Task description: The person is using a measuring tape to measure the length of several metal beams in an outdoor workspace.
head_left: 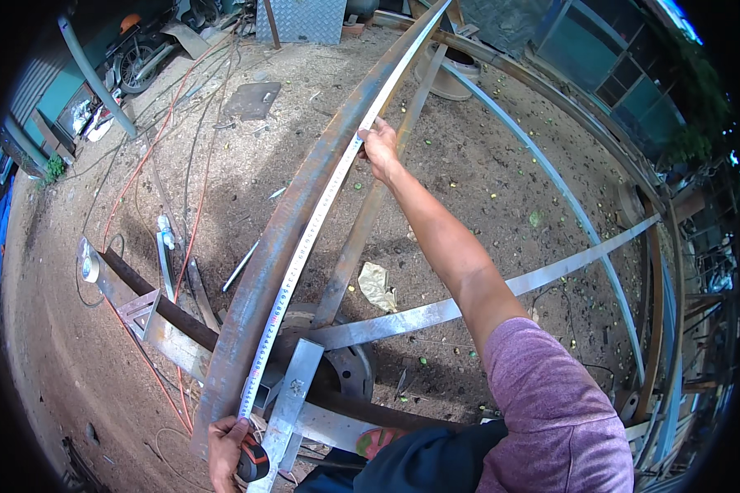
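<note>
A long white tape measure blade (308,234) is stretched along a rusty steel beam (275,222) that runs from the lower left up to the far top. The near end of the blade meets the tape measure case (253,460), black and orange, which my left hand (224,448) grips beside the beam's near end. Farther up, my right hand (378,148) is closed on the blade at the beam's right edge. Its arm reaches across from the lower right in a purple sleeve.
A wheel rim (349,370) lies under the beam, near crossing flat bars (411,322). A galvanized tube (292,411) stands close to my left hand. At left are a rusty channel piece (173,337) and orange cables (166,123). A motorcycle (140,62) is parked at the far left.
</note>
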Motion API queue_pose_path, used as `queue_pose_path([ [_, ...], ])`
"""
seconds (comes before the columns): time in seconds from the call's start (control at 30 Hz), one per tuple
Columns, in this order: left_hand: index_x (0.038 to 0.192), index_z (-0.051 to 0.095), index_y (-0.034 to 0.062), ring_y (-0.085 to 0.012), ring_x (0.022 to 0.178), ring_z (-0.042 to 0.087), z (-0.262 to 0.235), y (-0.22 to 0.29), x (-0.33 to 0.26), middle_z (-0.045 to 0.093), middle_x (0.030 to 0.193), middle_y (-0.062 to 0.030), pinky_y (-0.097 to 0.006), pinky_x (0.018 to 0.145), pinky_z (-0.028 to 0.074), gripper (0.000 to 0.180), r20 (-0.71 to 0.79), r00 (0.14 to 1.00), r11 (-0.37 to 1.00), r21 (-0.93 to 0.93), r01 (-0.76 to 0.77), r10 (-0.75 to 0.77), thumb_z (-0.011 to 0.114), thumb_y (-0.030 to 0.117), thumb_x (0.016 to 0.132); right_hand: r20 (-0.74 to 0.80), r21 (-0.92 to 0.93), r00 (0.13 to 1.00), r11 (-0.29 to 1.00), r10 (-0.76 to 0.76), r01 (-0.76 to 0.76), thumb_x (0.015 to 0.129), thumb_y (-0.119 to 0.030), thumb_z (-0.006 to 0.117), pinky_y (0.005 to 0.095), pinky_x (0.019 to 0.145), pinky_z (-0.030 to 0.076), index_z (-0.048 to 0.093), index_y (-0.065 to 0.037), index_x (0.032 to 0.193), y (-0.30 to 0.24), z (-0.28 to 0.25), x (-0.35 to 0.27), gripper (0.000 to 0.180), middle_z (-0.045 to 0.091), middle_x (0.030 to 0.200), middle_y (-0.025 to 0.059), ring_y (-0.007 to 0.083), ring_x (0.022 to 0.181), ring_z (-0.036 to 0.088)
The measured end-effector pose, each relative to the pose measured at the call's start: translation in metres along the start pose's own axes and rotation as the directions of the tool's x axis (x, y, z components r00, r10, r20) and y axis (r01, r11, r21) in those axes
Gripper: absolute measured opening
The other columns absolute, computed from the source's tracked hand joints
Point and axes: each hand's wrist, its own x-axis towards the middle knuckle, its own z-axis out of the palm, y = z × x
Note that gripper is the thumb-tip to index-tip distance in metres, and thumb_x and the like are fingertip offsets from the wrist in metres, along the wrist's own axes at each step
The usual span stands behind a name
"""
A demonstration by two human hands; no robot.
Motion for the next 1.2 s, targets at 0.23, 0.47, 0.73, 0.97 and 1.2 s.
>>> queue_pose_path([
  [0.23,0.073,0.068,-0.0016,-0.0082,0.05,0.05,0.003,0.002,0.001,0.059,0.058,-0.0016,-0.025,0.049,0.038,0.025,-0.008,1.0,1.0,0.008,0.026,-0.026,0.063,0.014,0.092,-0.024,-0.01,0.999,0.999,0.04,-0.04,0.093,0.0,0.054,0.0262,0.044,0.045,0.045,0.002,0.137,0.001,0.002,-0.001,0.045,0.067,0.086,0.0087,0.0135,0.059,0.06],
  [0.47,0.073,0.068,-0.0019,-0.0084,0.049,0.051,0.001,0.001,0.002,0.059,0.058,-0.0024,-0.026,0.047,0.038,0.025,-0.011,1.0,1.0,0.014,0.007,-0.007,0.065,0.014,0.092,-0.063,0.003,0.998,1.0,0.027,-0.027,0.092,-0.003,0.056,0.0241,0.041,0.045,0.051,-0.002,0.133,0.008,0.005,0.001,0.041,0.065,0.079,0.0034,0.01,0.054,0.058],
  [0.73,0.071,0.067,-0.0021,-0.0095,0.05,0.05,-0.003,0.0,0.006,0.06,0.058,-0.0029,-0.027,0.049,0.038,0.028,-0.069,0.996,0.994,0.096,-0.051,0.058,0.064,0.016,0.092,0.011,-0.008,0.994,0.994,0.108,-0.108,0.093,-0.004,0.056,0.0228,0.041,0.049,0.049,-0.003,0.134,0.021,0.008,-0.01,0.042,0.067,0.08,0.0051,0.0111,0.053,0.061],
  [0.97,0.084,0.07,-0.0038,-0.0229,0.057,0.059,0.002,-0.005,0.003,0.063,0.063,-0.0147,-0.039,0.058,0.045,0.029,-0.246,0.967,0.922,0.385,0.034,0.067,0.065,0.024,0.091,0.053,-0.005,0.988,0.989,0.147,-0.147,0.092,0.002,0.058,0.0241,0.041,0.048,0.037,0.004,0.14,0.027,0.031,-0.078,0.052,0.067,0.08,0.0099,0.0134,0.054,0.062],
  [1.2,0.09,0.073,0.0021,-0.041,0.09,0.063,0.017,-0.008,-0.017,0.068,0.086,-0.0243,-0.048,0.082,0.048,0.037,-0.45,0.887,0.793,0.577,0.197,0.107,0.059,0.036,0.094,0.181,-0.678,0.968,0.691,-0.173,0.251,0.08,-0.016,0.077,0.0473,0.108,0.039,0.013,0.0,0.154,0.048,0.056,-0.136,0.099,0.045,0.134,0.0333,0.0427,0.126,0.048],
])
